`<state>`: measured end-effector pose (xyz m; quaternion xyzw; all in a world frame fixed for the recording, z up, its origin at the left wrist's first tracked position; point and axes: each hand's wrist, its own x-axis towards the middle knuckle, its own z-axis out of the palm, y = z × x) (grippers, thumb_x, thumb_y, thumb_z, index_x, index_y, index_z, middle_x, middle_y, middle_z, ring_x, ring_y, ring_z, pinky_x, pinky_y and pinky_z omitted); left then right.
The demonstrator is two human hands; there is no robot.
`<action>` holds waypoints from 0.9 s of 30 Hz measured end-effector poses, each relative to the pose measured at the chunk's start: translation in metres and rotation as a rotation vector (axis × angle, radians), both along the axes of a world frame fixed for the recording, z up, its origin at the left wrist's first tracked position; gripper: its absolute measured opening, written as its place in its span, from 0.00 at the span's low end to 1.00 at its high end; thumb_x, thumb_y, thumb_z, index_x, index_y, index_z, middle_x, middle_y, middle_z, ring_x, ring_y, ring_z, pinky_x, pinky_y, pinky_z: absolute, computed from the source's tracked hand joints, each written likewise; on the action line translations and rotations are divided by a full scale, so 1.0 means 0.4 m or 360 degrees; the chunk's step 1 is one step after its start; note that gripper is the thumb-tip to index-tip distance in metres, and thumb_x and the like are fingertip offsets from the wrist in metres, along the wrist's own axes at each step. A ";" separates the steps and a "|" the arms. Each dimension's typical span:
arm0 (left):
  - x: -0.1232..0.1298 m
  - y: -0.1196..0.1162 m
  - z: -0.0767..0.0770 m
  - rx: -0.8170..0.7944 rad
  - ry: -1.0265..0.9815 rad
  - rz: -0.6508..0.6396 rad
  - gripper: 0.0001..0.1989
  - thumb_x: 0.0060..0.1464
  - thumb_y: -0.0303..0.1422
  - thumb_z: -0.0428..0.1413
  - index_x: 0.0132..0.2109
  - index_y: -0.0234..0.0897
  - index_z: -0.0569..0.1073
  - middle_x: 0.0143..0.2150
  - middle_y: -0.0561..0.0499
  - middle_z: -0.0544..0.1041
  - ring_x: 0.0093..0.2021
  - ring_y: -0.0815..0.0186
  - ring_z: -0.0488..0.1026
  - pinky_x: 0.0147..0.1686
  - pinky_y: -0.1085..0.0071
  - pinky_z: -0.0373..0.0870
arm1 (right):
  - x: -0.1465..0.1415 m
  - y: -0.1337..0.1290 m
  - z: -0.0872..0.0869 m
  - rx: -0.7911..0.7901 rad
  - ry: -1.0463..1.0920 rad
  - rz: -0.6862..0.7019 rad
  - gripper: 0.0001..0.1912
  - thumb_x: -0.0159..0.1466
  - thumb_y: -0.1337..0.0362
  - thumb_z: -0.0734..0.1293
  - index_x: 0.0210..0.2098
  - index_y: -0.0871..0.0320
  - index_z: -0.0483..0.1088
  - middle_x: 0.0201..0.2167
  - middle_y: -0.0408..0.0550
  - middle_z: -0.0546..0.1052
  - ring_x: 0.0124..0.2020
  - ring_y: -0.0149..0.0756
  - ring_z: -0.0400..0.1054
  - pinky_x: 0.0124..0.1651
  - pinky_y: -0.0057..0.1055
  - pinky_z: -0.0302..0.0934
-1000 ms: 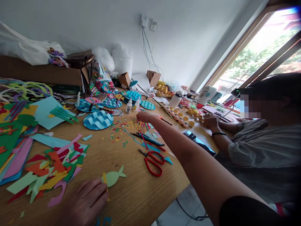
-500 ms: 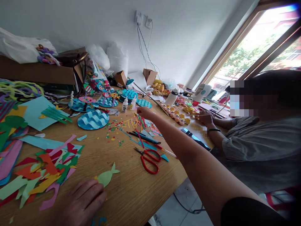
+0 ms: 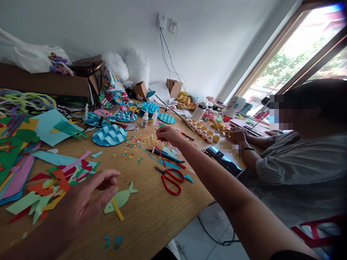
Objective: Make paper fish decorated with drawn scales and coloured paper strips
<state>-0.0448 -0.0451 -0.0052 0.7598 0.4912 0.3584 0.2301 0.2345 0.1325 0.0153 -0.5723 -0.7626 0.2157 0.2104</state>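
Observation:
A light green paper fish (image 3: 122, 198) lies flat on the table with a yellow paper strip (image 3: 117, 208) across its body. Just left of it, my left hand (image 3: 88, 196) is raised above the tabletop, thumb and fingers apart, holding nothing. My right hand (image 3: 169, 135) reaches far forward over small cut paper bits (image 3: 138, 144), its fingertips pinched together. Whatever may be between them is too small to make out. Between the hands, red-handled scissors (image 3: 172, 177) lie beside dark pens (image 3: 168, 156).
Scrap paper (image 3: 58, 180) covers the left side. Blue wave-patterned discs (image 3: 110, 134) and glue bottles (image 3: 145, 120) stand farther back. At the right a co-worker (image 3: 295, 159) sits near a phone (image 3: 224, 160) and a row of small yellow-and-white figures (image 3: 202, 130).
My left hand has lifted off the fish, uncovering its head and the yellow strip. My right hand has shifted slightly down, away from the glue bottles.

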 end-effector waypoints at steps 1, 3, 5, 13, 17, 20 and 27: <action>0.017 0.029 0.025 -0.0189 -0.0088 -0.0080 0.17 0.55 0.47 0.46 0.45 0.43 0.69 0.36 0.51 0.76 0.37 0.63 0.74 0.33 0.72 0.72 | -0.016 -0.016 0.002 0.0002 -0.0010 0.0021 0.07 0.59 0.70 0.60 0.35 0.63 0.68 0.28 0.47 0.76 0.26 0.26 0.69 0.30 0.22 0.63; 0.054 0.089 0.065 -0.0448 -0.0207 -0.0209 0.20 0.52 0.49 0.48 0.42 0.38 0.69 0.33 0.50 0.74 0.32 0.64 0.73 0.30 0.70 0.72 | -0.042 -0.039 0.008 0.0022 -0.0076 0.0054 0.09 0.59 0.70 0.60 0.38 0.64 0.68 0.30 0.48 0.76 0.28 0.27 0.69 0.32 0.23 0.63; 0.086 0.139 0.088 -0.0541 -0.0256 -0.0158 0.20 0.47 0.47 0.50 0.40 0.36 0.69 0.29 0.52 0.72 0.29 0.66 0.70 0.27 0.71 0.70 | -0.056 -0.054 0.012 0.0075 -0.0193 0.0073 0.11 0.58 0.72 0.60 0.39 0.64 0.69 0.33 0.50 0.76 0.32 0.31 0.70 0.36 0.27 0.63; 0.124 0.135 0.065 -0.0691 -0.0188 -0.0269 0.18 0.41 0.45 0.51 0.35 0.36 0.71 0.28 0.52 0.71 0.29 0.67 0.68 0.29 0.70 0.67 | -0.029 -0.054 -0.008 0.0058 -0.0727 0.0501 0.13 0.55 0.73 0.65 0.41 0.61 0.73 0.43 0.52 0.73 0.44 0.36 0.65 0.45 0.30 0.56; 0.104 0.123 0.053 -0.0714 -0.0158 -0.0228 0.18 0.42 0.45 0.51 0.35 0.36 0.71 0.32 0.50 0.73 0.32 0.65 0.69 0.30 0.69 0.67 | -0.019 -0.034 -0.014 0.0019 -0.0846 0.0655 0.11 0.59 0.72 0.63 0.40 0.61 0.74 0.41 0.51 0.73 0.42 0.33 0.65 0.45 0.28 0.55; 0.085 0.125 0.046 -0.0739 -0.0176 -0.0180 0.18 0.41 0.45 0.51 0.34 0.37 0.71 0.30 0.51 0.73 0.31 0.65 0.69 0.30 0.69 0.66 | -0.021 -0.024 -0.010 0.0008 -0.0891 0.0725 0.09 0.59 0.69 0.64 0.38 0.63 0.74 0.40 0.52 0.73 0.41 0.34 0.64 0.43 0.28 0.55; 0.050 0.132 0.026 -0.0803 -0.0297 -0.0078 0.19 0.37 0.46 0.54 0.33 0.37 0.71 0.30 0.50 0.74 0.32 0.63 0.69 0.30 0.69 0.68 | -0.031 -0.014 0.005 -0.0008 -0.0832 0.0615 0.07 0.54 0.75 0.64 0.30 0.65 0.74 0.31 0.50 0.75 0.33 0.32 0.64 0.34 0.26 0.53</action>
